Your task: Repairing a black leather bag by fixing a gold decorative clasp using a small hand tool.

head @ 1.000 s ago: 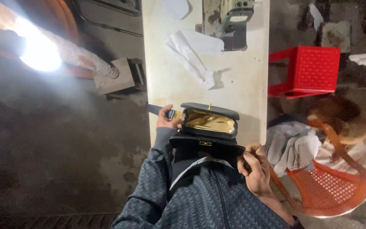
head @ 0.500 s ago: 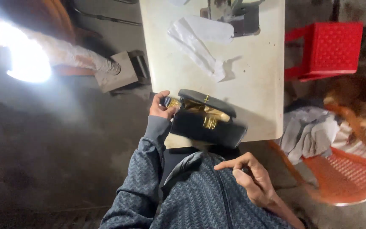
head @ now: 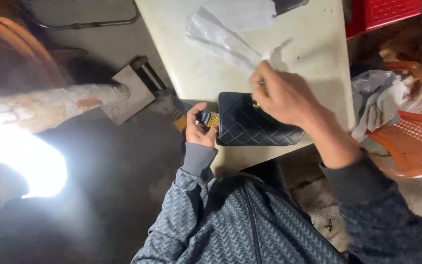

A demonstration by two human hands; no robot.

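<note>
Looking down, we see a black quilted bag [head: 255, 124] lying flat at the near edge of the pale table [head: 313, 54], and we take it as our landmark. Our left hand [head: 200, 128] sits at the bag's left end, fingers closed around its gold chain strap [head: 212, 119]. Our right hand [head: 282, 95] hovers over the bag's top edge beside a small gold clasp [head: 256, 103], fingers curled, and whether it grips anything we cannot tell; crumpled white paper [head: 225, 36] lies beyond the bag, an orange chair [head: 411, 146] to its right.
</note>
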